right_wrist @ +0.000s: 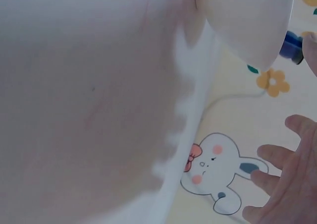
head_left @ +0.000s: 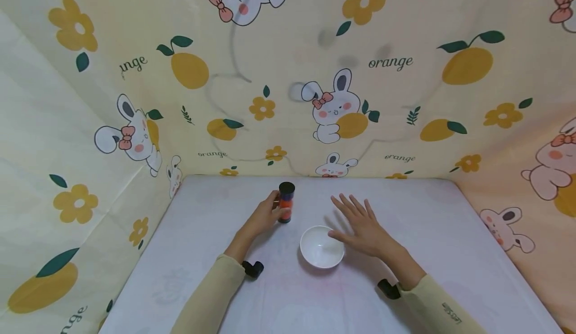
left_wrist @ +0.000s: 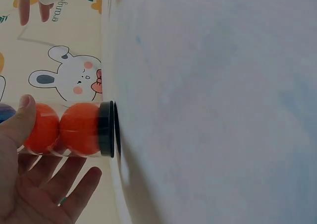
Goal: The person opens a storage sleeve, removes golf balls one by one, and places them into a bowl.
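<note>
My left hand (head_left: 264, 217) grips an upright clear tube (head_left: 285, 206) with black ends, thumb on one side and fingers on the other. In the left wrist view two orange-red balls (left_wrist: 80, 129) and part of a blue one (left_wrist: 6, 112) show inside it, and its black base is right at the tabletop. A white bowl (head_left: 310, 259) stands to the right of the tube, in front of me. Beside the bowl, my right hand (head_left: 365, 231) is held with fingers spread and nothing in it; its thumb overlaps the bowl's right rim in the head view.
A pale cloth covers the table (head_left: 288, 299). Behind and on both sides rises a cream curtain (head_left: 279, 64) printed with rabbits, flowers and oranges. Each forearm carries a small black wrist camera (head_left: 253, 269) at the end of its beige sleeve (head_left: 209, 291).
</note>
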`<state>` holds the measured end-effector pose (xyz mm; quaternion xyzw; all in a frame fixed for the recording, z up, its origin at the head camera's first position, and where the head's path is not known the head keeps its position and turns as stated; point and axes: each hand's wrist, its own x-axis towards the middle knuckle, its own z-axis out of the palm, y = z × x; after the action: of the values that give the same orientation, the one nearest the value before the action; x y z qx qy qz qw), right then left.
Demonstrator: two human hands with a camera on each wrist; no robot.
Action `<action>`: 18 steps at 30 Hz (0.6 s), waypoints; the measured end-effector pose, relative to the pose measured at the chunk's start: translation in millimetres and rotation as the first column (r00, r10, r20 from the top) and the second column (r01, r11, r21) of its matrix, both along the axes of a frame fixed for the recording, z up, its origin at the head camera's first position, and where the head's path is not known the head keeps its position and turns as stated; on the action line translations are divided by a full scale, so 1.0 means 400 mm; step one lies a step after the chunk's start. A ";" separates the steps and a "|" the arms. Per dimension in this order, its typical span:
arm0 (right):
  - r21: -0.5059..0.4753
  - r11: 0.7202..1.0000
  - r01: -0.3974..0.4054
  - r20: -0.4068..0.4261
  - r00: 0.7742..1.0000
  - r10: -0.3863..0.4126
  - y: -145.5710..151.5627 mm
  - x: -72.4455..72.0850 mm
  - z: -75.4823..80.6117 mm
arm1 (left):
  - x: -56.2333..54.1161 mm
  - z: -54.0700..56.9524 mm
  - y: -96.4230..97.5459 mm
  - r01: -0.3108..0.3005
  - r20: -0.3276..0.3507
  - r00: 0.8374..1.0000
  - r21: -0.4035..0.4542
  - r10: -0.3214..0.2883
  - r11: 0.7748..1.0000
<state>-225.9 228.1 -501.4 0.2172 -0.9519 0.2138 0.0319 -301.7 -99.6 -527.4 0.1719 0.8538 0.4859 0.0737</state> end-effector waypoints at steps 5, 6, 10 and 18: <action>-0.008 1.000 -0.020 -0.024 1.000 0.020 -0.007 -0.003 -0.006 | 0.009 0.005 -0.014 0.010 -0.046 0.999 -0.030 -0.012 1.000; -0.006 1.000 -0.023 -0.026 0.999 0.023 -0.009 -0.004 -0.007 | 0.013 0.007 -0.016 0.010 -0.058 0.998 -0.039 -0.012 0.999; -0.010 0.999 -0.040 -0.021 0.999 0.040 -0.019 -0.006 -0.005 | 0.029 0.021 -0.024 0.000 -0.118 0.993 -0.070 -0.008 0.998; -0.030 0.997 -0.066 -0.015 0.998 0.065 -0.036 -0.003 0.012 | 0.061 0.036 -0.033 -0.010 -0.200 0.980 -0.140 -0.018 0.990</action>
<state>-226.9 213.7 -496.8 0.2493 -0.9406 0.2278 0.0348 -277.4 -112.7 -513.0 0.2162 0.8886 0.4046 0.0000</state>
